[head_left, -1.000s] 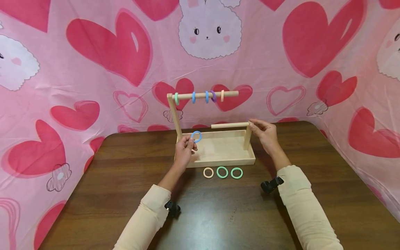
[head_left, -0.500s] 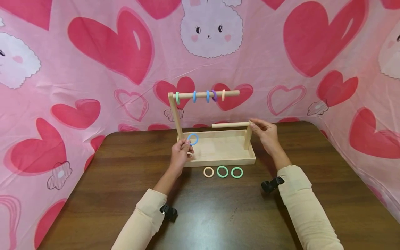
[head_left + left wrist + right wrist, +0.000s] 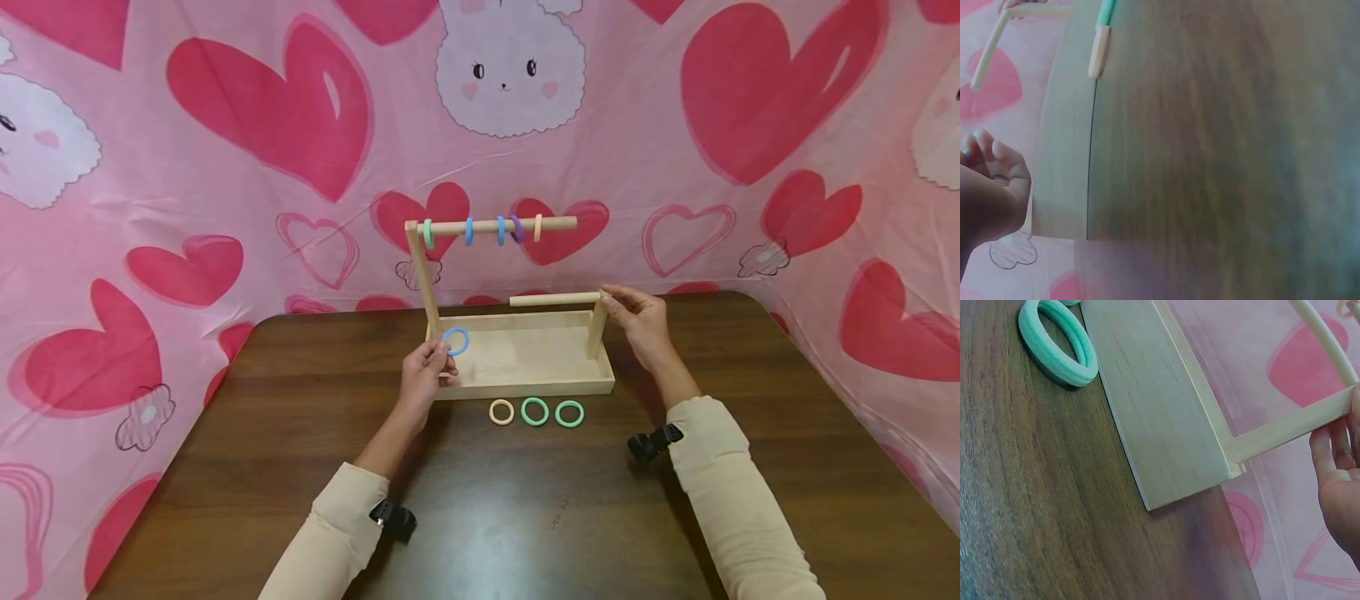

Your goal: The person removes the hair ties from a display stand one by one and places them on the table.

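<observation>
My left hand [image 3: 422, 371] pinches a blue hair tie [image 3: 468, 340] by its lower left edge, in front of the tall post of a wooden rack [image 3: 525, 389]. In the left wrist view only a sliver of blue shows by the fingertips. My right hand [image 3: 640, 323] grips the top of the rack's short post [image 3: 596, 331], where the lower bar [image 3: 553, 299] joins it; nothing hangs on that bar. Along the upper bar [image 3: 561, 223] hang several hair ties: a green one [image 3: 428, 235], two blue, a purple [image 3: 517, 229] and a peach [image 3: 537, 228].
On the brown table [image 3: 517, 508], before the rack's tray base, lie a peach hair tie [image 3: 491, 414] and two green ones [image 3: 524, 414] in a row. A pink cloth [image 3: 315, 250] printed with hearts and rabbits hangs behind and at both sides.
My left hand has drawn the blue hair tie down and to the left, away from over the tray toward the tall post. The right hand keeps its grip on the short post.
</observation>
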Available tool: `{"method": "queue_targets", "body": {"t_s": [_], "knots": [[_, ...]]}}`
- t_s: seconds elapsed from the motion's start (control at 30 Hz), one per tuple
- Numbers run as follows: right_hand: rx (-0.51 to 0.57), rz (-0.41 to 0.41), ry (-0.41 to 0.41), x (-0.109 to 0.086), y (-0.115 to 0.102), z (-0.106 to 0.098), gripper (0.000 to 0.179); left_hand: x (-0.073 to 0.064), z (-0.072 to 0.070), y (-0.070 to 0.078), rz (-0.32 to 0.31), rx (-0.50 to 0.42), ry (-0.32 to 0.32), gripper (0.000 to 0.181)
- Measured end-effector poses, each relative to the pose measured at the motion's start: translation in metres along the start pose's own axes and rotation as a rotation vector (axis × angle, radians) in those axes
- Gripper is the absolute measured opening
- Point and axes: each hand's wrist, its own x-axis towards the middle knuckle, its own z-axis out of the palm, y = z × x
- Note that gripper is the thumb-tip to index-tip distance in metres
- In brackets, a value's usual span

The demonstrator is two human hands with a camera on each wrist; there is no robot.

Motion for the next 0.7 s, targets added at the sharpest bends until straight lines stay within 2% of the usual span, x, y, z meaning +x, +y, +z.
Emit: {"method": "queue_targets", "body": {"t_s": [0.27,0.5,0.7], "knots": [[0.001,-0.005,0.005,0.000,0.001,0.000,0.034,-0.006,-0.009,0.001,-0.042,-0.038,-0.024,0.016],[0.009,0.003,0.003,0.000,0.002,0.000,0.035,-0.013,-0.012,0.002,-0.091,-0.036,-0.073,0.018],[0.024,0.001,-0.005,0.000,0.002,0.000,0.032,-0.018,-0.016,-0.002,-0.164,-0.069,-0.090,0.020]]}}
